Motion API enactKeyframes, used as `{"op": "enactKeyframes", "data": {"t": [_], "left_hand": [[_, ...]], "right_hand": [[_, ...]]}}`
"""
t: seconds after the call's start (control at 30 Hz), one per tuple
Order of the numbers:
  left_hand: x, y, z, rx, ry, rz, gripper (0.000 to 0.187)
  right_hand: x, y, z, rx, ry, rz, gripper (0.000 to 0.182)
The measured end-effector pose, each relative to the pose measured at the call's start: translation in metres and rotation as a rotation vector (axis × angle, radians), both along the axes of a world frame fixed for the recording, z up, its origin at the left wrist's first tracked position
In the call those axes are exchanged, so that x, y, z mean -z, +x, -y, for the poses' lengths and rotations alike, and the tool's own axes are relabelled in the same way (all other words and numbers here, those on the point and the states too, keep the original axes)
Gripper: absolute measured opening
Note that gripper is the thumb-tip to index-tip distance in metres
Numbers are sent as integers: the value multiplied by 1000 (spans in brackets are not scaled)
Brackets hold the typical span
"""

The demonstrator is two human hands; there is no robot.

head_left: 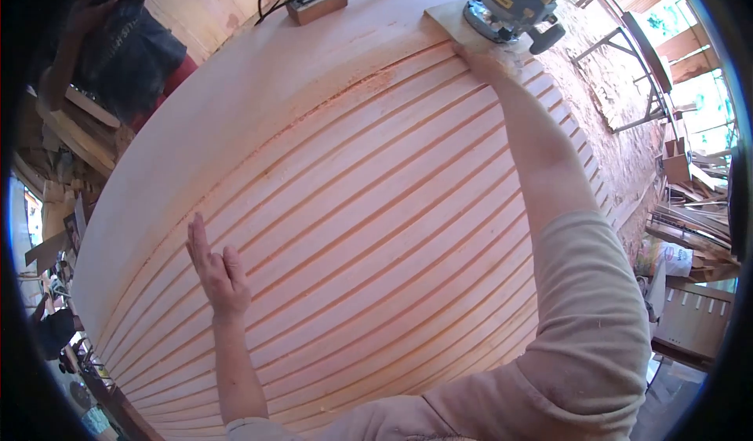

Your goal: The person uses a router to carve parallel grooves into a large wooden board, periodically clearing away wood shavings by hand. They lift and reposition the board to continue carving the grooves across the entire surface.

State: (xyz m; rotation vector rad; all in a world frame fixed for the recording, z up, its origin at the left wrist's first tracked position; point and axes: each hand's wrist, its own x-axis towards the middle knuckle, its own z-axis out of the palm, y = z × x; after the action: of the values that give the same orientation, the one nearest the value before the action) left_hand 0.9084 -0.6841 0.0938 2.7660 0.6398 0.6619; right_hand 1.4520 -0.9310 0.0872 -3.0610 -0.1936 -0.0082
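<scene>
The grey-and-yellow electric router (514,5) sits at the far edge of the pale grooved wooden panel (369,229). Parallel grooves cover its near portion; the far band remains uncut. The right hand (486,60) apparently grips the router base; the left hand (216,272) rests open on the panel.

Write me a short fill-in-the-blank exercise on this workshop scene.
1. The left hand lies flat on the wooden ____.
2. The right hand rests beside the ____, at the far edge.
3. The board is cut with many long parallel ____.

Missing words: board; router; grooves.
</scene>
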Motion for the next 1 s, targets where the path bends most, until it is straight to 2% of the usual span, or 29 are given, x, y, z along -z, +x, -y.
{"op": "enactKeyframes", "data": {"t": [0.1, 0.17, 0.27, 0.3, 0.33, 0.37, 0.4, 0.43, 0.47, 0.5, 0.53, 0.6, 0.63, 0.7, 0.77, 0.8, 0.83, 0.87, 0.9, 0.93, 1.0], "left_hand": [[4, 44, 14, -19, -153, 150, 29], [8, 105, 32, -14, -437, 250, 47], [22, 236, 68, 162, -440, 300, 42], [30, 280, 75, 325, -336, 260, 43], [47, 333, 91, 257, -349, 416, 25], [28, 365, 110, 351, -259, 383, 24], [52, 412, 113, 309, -138, 345, 30], [77, 455, 116, 264, -15, 307, 36], [55, 471, 128, 186, -171, 184, 43], [33, 483, 139, 102, -324, 58, 50], [37, 499, 142, 85, -323, 47, 50], [49, 517, 144, -51, -332, -45, 57], [54, 516, 147, -77, -320, -60, 57], [41, 513, 160, -146, -290, -13, 58], [37, 512, 167, -162, -240, 2, 58], [37, 511, 167, -163, -207, 22, 58], [38, 512, 168, -169, -203, 14, 58], [39, 510, 169, -155, -187, 49, 57], [41, 507, 168, -138, -172, 85, 55], [45, 507, 168, -141, -172, 82, 55], [47, 509, 170, -208, -94, 166, 52]], "right_hand": [[-8, -16, -2, 35, -16, 50, 123], [-15, -18, 0, 78, 23, 50, 129], [-12, -19, -6, 151, 65, -16, 135], [1, -11, -11, 154, 64, -13, 135], [19, -2, -13, 116, 86, -15, 135], [29, 6, -13, 79, 104, -18, 134], [19, 1, -12, 78, 99, -20, 134], [-5, -14, -12, 86, 179, -91, 131], [-16, -24, -11, 91, 259, -167, 127], [-4, -23, -11, 77, 283, -83, 115], [4, -19, -5, 64, 284, -98, 115], [14, -15, 8, -78, 150, 29, 91], [15, -14, 20, -98, 163, 8, 91], [-10, -16, 62, -399, 402, -63, 61], [32, 1, 91, -206, 1135, -136, 46], [29, -2, 91, -103, 1388, 79, 46], [22, 6, 99, -32, 1392, 192, 51], [-1, 4, 98, 8, 1541, 212, 53], [0, 17, 92, -82, 1752, 269, 56], [-8, 31, 88, -63, 1732, 326, 47], [-26, 57, 94, -242, 1785, -84, 35]]}}
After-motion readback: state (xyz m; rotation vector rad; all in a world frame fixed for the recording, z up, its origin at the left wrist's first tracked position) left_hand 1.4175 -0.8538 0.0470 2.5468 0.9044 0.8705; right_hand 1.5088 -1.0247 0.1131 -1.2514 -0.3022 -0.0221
